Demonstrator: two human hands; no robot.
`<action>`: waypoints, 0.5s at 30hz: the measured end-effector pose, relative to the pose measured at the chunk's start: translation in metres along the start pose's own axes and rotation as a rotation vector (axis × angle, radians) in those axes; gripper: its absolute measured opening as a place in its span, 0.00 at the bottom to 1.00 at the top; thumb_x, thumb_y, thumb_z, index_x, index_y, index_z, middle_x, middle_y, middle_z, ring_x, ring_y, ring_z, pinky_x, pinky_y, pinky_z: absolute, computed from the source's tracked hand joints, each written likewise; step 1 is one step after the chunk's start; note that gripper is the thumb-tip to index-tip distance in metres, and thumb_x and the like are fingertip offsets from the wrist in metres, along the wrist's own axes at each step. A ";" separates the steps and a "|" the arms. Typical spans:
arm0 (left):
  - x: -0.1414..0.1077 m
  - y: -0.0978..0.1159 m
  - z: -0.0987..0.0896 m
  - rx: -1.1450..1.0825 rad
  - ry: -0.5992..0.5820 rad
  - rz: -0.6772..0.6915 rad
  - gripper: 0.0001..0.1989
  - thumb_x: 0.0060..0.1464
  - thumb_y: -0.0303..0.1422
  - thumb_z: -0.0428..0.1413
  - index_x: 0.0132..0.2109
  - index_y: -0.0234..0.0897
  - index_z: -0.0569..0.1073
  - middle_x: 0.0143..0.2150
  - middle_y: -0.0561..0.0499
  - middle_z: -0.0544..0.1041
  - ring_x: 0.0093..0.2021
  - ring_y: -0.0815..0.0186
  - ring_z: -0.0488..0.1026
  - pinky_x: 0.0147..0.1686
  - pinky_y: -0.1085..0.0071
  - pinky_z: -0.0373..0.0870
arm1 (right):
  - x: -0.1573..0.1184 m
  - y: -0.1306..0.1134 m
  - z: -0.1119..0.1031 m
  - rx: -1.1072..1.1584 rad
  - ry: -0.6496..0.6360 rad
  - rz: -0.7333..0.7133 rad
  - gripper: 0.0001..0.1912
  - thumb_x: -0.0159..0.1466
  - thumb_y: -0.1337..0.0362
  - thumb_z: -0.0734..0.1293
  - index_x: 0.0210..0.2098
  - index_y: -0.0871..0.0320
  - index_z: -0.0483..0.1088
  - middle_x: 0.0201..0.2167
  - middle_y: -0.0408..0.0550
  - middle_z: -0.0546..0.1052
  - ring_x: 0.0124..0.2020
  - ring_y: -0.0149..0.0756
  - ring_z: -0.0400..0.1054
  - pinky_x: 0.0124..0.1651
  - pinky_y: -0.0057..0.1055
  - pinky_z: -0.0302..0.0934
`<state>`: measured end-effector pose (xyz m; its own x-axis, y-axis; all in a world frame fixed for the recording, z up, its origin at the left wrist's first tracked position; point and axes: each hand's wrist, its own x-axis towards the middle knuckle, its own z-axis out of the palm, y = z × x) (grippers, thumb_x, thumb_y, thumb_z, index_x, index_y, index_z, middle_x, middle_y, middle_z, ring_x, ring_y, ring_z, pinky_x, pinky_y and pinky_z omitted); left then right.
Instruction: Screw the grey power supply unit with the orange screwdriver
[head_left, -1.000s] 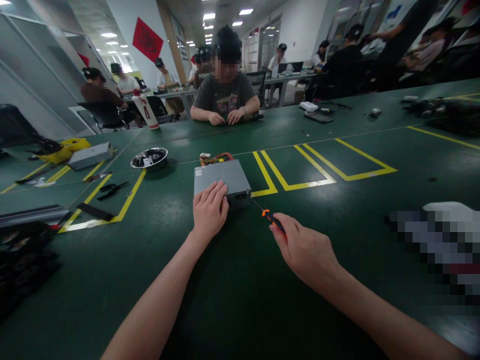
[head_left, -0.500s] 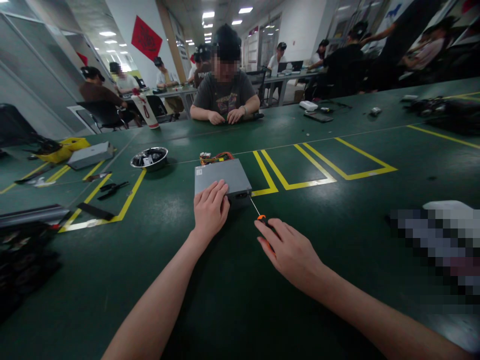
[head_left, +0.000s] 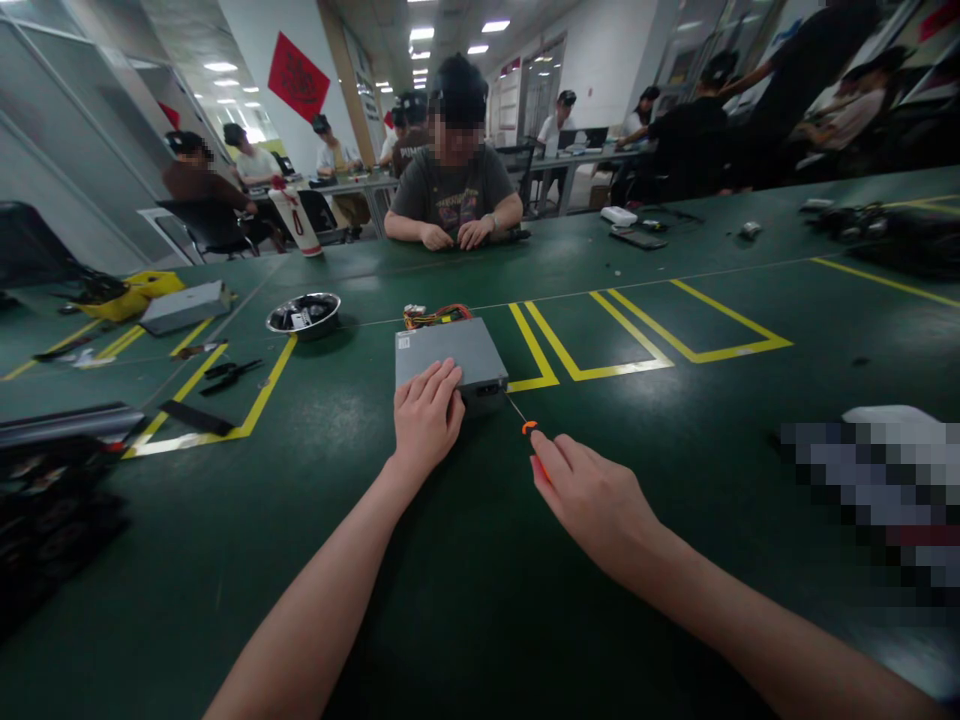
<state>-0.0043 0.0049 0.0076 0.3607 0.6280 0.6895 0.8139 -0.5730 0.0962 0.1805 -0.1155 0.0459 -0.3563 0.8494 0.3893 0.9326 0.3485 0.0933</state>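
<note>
A grey metal box (head_left: 450, 347), with a socket on its front side and coloured wires (head_left: 436, 315) behind it, lies on the green table (head_left: 480, 600). My left hand (head_left: 427, 415) rests on the box's near left part, its fingers over the top and the thumb at the front edge. My right hand (head_left: 592, 490) is closed round the handle of an orange and black screwdriver (head_left: 529, 428). The thin shaft points up and left to the box's front right corner; whether its tip touches is too small to tell.
A metal bowl (head_left: 304, 316) with small parts stands left of the box. Farther left are another grey box (head_left: 187, 307), a yellow container (head_left: 135, 295) and black strips (head_left: 199, 418). A person (head_left: 454, 190) sits across the table. Yellow tape marks (head_left: 622, 368) lie to the right.
My right hand has shifted slightly right, its fingers now closer round the screwdriver handle. The screwdriver's handle has moved a little right. My left hand stays on the box.
</note>
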 end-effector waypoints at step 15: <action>0.000 0.002 -0.003 0.009 0.001 -0.010 0.16 0.57 0.32 0.48 0.52 0.40 0.67 0.56 0.49 0.68 0.56 0.60 0.63 0.52 0.61 0.57 | -0.010 0.011 0.007 0.046 0.042 -0.083 0.16 0.62 0.70 0.59 0.49 0.65 0.65 0.34 0.49 0.72 0.30 0.29 0.65 0.31 0.26 0.60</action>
<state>-0.0040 0.0014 0.0101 0.3518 0.6332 0.6894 0.8215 -0.5620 0.0970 0.1943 -0.1170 0.0363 -0.4287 0.7996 0.4205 0.8961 0.4357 0.0851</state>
